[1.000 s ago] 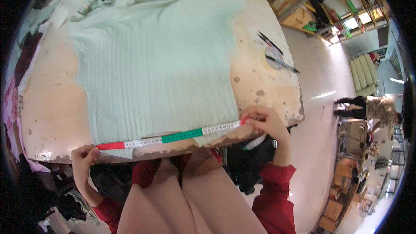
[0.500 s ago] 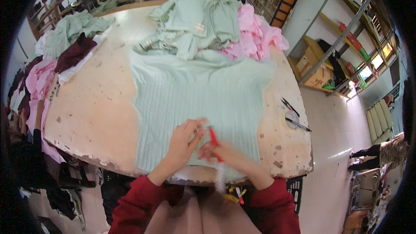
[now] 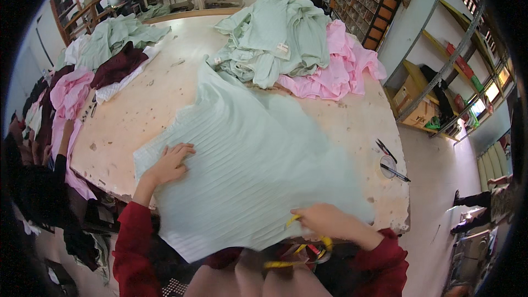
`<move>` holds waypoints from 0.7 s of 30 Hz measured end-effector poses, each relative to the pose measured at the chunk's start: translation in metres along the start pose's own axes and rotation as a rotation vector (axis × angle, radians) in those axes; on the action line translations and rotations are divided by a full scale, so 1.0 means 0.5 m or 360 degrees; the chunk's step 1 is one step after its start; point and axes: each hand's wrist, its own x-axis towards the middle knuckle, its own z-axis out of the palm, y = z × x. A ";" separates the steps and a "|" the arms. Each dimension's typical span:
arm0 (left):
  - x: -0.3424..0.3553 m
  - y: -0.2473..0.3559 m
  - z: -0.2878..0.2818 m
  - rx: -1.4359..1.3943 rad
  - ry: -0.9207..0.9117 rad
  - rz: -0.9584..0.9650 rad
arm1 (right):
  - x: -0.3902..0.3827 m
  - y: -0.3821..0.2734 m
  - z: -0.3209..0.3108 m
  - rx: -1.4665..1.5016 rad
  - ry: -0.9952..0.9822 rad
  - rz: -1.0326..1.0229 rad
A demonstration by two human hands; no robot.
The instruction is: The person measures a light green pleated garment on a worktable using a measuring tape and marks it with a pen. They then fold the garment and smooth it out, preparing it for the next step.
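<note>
A pale green garment point(image 3: 247, 154) with fine pleats lies turned at a slant across the table, its near edge hanging over the front. My left hand point(image 3: 170, 164) rests on the pleats at the left, fingers apart and lying on the cloth. At the front right, my right hand point(image 3: 324, 220) is closed on a yellow tape measure point(image 3: 292, 220). The end of the tape sticks out from the fingertips over the cloth, and the rest loops down below the table edge near my lap. A small red piece shows beside that loop.
Mint garments point(image 3: 280, 33) are heaped at the back, with pink cloth point(image 3: 344, 60) beside them. Scissors point(image 3: 386, 150), a tape roll point(image 3: 388, 167) and a pen point(image 3: 396, 173) lie at right. Another person's arm point(image 3: 65, 137) reaches toward cloth piled at left. A shelf point(image 3: 429, 82) stands beyond.
The garment has been turned and pulled nearer. My left hand has moved left; my right hand, which held a red tool, has moved right and now holds the yellow tape measure.
</note>
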 end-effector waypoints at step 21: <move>0.112 0.034 0.092 -0.0047 0.0726 0.0113 | 0.303 0.227 -0.140 -0.0422 0.1961 0.1010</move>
